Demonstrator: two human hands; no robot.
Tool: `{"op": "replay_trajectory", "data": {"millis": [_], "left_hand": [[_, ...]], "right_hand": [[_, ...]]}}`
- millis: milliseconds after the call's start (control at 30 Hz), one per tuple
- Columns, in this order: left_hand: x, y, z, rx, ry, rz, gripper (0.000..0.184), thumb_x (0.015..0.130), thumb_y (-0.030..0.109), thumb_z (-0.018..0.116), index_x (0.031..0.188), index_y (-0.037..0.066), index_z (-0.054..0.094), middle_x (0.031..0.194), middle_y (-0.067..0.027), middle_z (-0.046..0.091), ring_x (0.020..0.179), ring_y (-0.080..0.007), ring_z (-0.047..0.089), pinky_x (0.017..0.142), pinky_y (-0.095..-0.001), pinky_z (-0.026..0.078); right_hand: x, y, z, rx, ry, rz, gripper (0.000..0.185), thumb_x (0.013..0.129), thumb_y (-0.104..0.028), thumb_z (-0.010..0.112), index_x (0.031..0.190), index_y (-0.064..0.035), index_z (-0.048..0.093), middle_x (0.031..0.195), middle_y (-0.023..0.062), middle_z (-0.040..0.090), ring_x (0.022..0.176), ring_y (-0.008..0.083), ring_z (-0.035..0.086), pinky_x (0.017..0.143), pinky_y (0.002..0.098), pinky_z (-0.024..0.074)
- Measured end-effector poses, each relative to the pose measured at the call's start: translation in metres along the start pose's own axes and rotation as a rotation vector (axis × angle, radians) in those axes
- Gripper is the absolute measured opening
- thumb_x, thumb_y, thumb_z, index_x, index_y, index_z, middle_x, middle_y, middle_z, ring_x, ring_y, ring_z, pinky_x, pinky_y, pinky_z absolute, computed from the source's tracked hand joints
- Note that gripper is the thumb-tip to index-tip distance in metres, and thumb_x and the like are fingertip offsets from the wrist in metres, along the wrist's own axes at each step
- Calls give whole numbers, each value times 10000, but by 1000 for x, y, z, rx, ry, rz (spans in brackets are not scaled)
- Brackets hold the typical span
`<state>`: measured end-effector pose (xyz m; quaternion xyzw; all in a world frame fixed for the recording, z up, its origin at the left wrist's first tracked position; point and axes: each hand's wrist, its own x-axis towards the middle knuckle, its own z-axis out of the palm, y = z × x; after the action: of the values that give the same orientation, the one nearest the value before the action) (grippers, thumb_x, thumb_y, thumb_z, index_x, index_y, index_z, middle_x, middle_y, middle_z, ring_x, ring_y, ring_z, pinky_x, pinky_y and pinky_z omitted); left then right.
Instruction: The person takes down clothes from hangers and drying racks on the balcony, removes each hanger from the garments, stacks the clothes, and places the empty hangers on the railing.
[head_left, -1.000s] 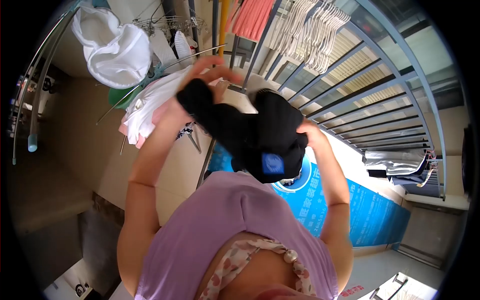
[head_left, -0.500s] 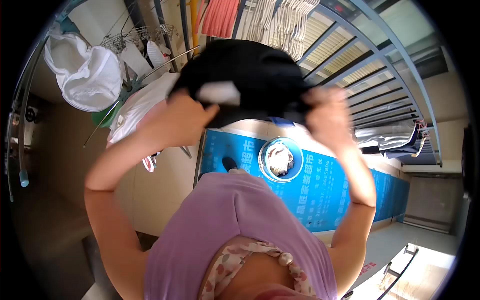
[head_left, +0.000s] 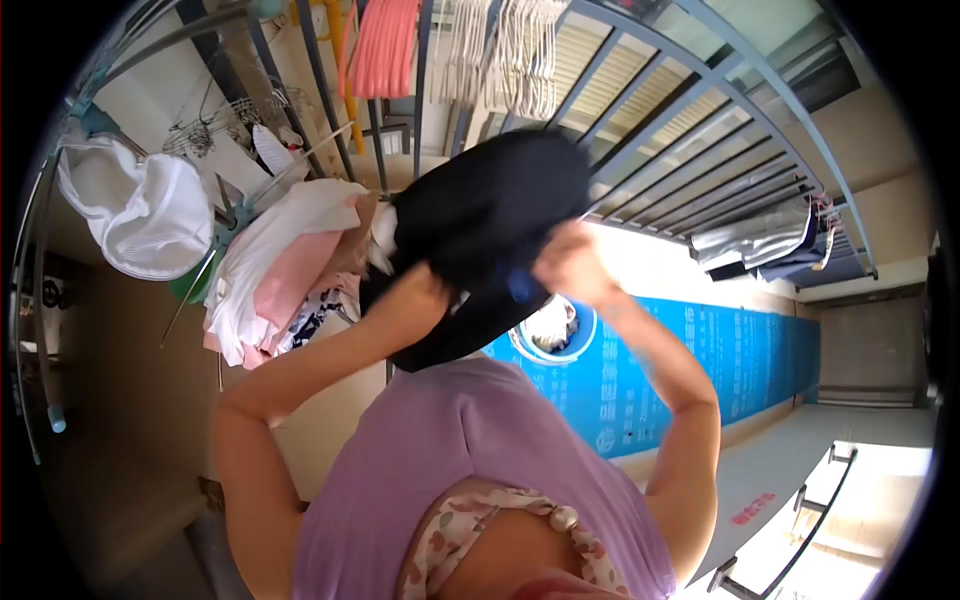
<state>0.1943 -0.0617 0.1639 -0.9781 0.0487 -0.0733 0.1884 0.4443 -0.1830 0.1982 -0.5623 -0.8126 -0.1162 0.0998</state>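
Note:
A black garment hangs bunched in the air before my chest, blurred by motion; its exact kind does not show. My left hand is closed on its lower left part. At the garment's right side, my right hand grips the cloth near a small blue patch, the fingers smeared by movement. Below and behind the garment stands a blue-and-white bucket with crumpled light cloth in it, partly covered by the black fabric.
Left of me hang white and pink clothes and a white mesh laundry bag. Pink hangers and white hangers hang by the metal railing. Blue printed sheeting covers a surface beneath; dark and grey clothes hang right.
The black garment has moved down toward my chest and is bunched more narrowly. Both hands have come closer together and lower. The view has shifted, showing more of the clothes at left.

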Motion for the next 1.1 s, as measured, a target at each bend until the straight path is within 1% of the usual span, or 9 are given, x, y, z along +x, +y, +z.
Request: {"op": "replay_trajectory", "data": {"millis": [67, 200, 367, 400, 633, 767, 867, 1000, 1100], "left_hand": [[-52, 36, 147, -532, -454, 197, 196, 777, 171, 442, 755, 45, 590, 764, -111, 604, 732, -267, 574, 705, -374, 427], [-1, -48, 44, -795, -575, -61, 318, 808, 295, 464, 698, 36, 612, 796, -169, 601, 710, -311, 561, 645, -369, 427], [14, -104, -20, -2315, 47, -378, 322, 865, 313, 458, 802, 14, 557, 765, -59, 565, 704, -140, 548, 670, -293, 415], [26, -103, -54, -2472, 133, -63, 298, 876, 297, 450, 871, 23, 567, 812, -58, 573, 740, -128, 548, 713, -266, 414], [81, -44, -31, -2267, 567, -288, 318, 889, 192, 439, 1145, 5, 458, 1053, -35, 538, 990, -105, 483, 871, -260, 364], [72, -24, -11, -2404, 527, -319, 331, 863, 167, 487, 1153, 13, 453, 1049, -41, 539, 982, -101, 478, 866, -257, 362], [75, 2, -13, -2362, 296, -214, 316, 845, 179, 524, 1116, 24, 477, 1006, -18, 541, 915, -80, 457, 835, -234, 356], [78, 12, -39, -2053, 130, -142, 225, 831, 170, 543, 975, -1, 519, 870, -17, 542, 863, -75, 432, 781, -241, 363], [59, 3, -34, -1998, 479, -214, 244, 820, 147, 550, 1017, 10, 505, 924, -27, 543, 867, -103, 465, 796, -258, 375]], "right_hand": [[-66, 2, 78, 226, -942, -12, 205, 688, -312, 599, 671, -109, 621, 631, 54, 590, 657, 274, 555, 687, 387, 414], [-4, 48, -10, 535, -547, 207, 205, 636, -238, 645, 576, -61, 559, 575, 106, 524, 545, 262, 510, 520, 361, 383], [60, 67, -95, -116, 401, 164, 161, 655, -77, 638, 789, -42, 556, 746, 68, 545, 718, 219, 535, 610, 280, 390], [65, 59, -95, -27, 520, 222, 178, 675, -73, 629, 830, -40, 549, 766, 67, 551, 731, 202, 539, 629, 272, 395], [50, -49, 7, 1333, 1101, 480, 90, 765, -10, 407, 804, -7, 488, 724, 27, 494, 608, 91, 452, 558, 196, 368], [29, -70, 84, 1774, 528, 1220, 346, 829, -146, 441, 1152, -23, 464, 1027, 60, 547, 892, 131, 514, 754, 266, 416], [8, -69, 134, 1081, 93, 806, 397, 827, -211, 413, 1177, -25, 440, 1064, 117, 537, 979, 226, 525, 861, 330, 417], [12, -76, 135, 1893, 9, 1148, 415, 818, -225, 431, 1179, -22, 436, 1076, 118, 532, 983, 223, 522, 862, 329, 413], [21, -71, 132, 2122, 106, 1223, 429, 811, -236, 444, 1182, -19, 434, 1085, 118, 529, 986, 220, 520, 862, 329, 410]]}}
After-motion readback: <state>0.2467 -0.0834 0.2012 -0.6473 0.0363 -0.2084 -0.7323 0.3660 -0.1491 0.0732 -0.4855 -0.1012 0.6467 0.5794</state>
